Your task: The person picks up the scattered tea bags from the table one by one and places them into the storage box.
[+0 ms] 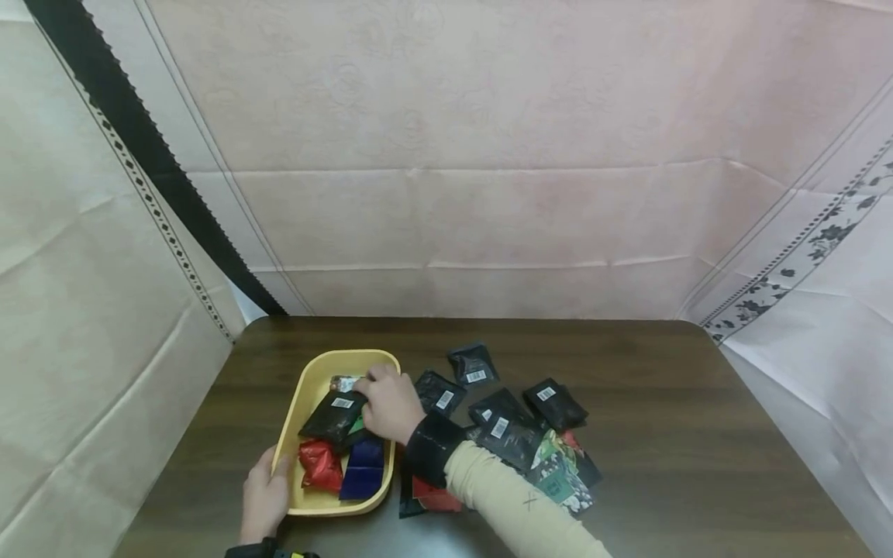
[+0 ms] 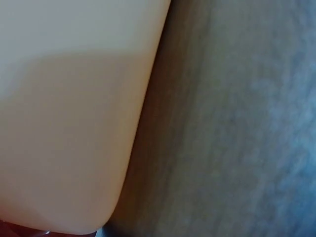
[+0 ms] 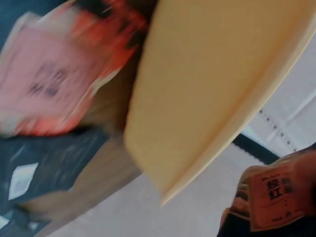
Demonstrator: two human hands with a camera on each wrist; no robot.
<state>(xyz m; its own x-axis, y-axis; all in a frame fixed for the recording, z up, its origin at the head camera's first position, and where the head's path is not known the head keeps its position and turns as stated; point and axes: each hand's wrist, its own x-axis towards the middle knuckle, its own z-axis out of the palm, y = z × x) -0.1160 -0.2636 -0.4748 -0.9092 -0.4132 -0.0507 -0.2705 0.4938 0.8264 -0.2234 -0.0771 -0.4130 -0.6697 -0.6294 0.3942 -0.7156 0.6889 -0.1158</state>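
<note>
A yellow plastic tray (image 1: 301, 395) stands at the left of the table, holding several small packets. My left hand (image 1: 265, 492) grips its near left rim, thumb on the upper edge. Over the tray's right side reaches my right hand (image 1: 392, 403), pinching a packet with an orange label (image 3: 272, 197). Below it lie a black packet (image 1: 333, 417) with a white barcode, a shiny red packet (image 1: 321, 467) and a dark blue packet (image 1: 363, 473). The left wrist view is filled by the tray's outer wall (image 2: 84, 138).
On the brown wooden table (image 1: 670, 434), several packets are scattered right of the tray: black ones (image 1: 474, 366), a patterned one with a green label (image 1: 558, 480) and a red one (image 1: 436, 496) under the right forearm. Pale cloth (image 1: 488, 217) hangs behind and at both sides.
</note>
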